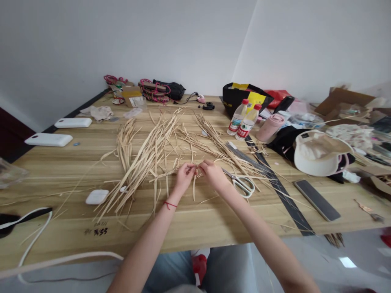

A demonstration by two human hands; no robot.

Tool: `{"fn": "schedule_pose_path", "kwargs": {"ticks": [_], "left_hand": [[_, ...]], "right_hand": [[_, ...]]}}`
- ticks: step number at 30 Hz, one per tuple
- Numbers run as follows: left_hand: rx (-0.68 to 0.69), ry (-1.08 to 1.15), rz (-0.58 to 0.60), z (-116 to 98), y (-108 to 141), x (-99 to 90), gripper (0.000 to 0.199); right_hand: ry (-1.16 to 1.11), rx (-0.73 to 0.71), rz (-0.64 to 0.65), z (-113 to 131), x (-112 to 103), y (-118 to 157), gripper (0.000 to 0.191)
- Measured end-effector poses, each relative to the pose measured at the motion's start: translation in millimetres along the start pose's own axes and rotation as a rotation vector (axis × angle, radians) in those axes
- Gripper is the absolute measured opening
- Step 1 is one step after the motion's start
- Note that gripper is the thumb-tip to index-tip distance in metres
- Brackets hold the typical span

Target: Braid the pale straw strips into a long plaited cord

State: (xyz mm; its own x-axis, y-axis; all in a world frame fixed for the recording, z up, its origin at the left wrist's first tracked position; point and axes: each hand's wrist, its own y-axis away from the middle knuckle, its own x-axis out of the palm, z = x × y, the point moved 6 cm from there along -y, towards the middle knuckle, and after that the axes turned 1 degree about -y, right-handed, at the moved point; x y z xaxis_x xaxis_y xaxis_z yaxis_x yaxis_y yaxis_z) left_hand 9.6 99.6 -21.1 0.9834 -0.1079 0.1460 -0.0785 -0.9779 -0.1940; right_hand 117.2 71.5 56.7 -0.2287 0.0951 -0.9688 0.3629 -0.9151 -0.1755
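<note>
My left hand [185, 176] and my right hand [210, 174] meet at the middle of the table, fingertips pinched close together on a narrow woven straw strip [168, 173]. Part of the strip shows left of my left hand; the exact strand between my fingers is too small to make out. A large loose bundle of dry straw strands [149, 142] spreads to the left and beyond my hands. More straw [220, 142] fans out to the right. Scissors [243, 185] with pale handles lie beside my right forearm, their blades pointing toward my right hand.
Two water bottles [248, 122], a pink tumbler [271, 127] and a cream cap [320, 156] stand or lie at the right. A phone [317, 200] rests near the front edge. Two white power banks [49, 139] and a white earphone case [97, 197] lie left.
</note>
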Motion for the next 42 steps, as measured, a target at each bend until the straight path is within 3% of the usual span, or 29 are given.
{"fn": "schedule_pose_path", "kwargs": {"ticks": [6,14,21,28,33,37,40,42], "left_hand": [[-0.005,0.022,0.014,2,-1,0.2,0.020],[0.000,0.019,0.050,4,0,0.9,0.022],[-0.025,-0.008,0.054,1,2,2.7,0.023],[-0.025,-0.001,0.030,1,2,1.6,0.022],[-0.007,-0.042,0.002,0,2,-0.7,0.020],[-0.013,-0.047,0.000,-2,3,-0.3,0.017],[-0.022,-0.046,-0.004,-3,3,0.1,0.016],[-0.017,-0.049,-0.014,-3,3,-0.5,0.016]], "right_hand": [[0.120,-0.237,-0.008,2,0,-3,0.011],[0.159,-0.429,-0.177,-9,13,10,0.018],[0.116,-0.469,-0.317,-19,27,22,0.020],[-0.038,-0.292,-0.422,-17,35,19,0.021],[-0.535,0.064,-0.509,-19,39,22,0.020],[-0.985,0.365,-0.488,-23,53,24,0.027],[-1.224,0.462,-0.469,-25,64,23,0.035],[-1.268,0.492,-0.466,-27,68,22,0.040]]}}
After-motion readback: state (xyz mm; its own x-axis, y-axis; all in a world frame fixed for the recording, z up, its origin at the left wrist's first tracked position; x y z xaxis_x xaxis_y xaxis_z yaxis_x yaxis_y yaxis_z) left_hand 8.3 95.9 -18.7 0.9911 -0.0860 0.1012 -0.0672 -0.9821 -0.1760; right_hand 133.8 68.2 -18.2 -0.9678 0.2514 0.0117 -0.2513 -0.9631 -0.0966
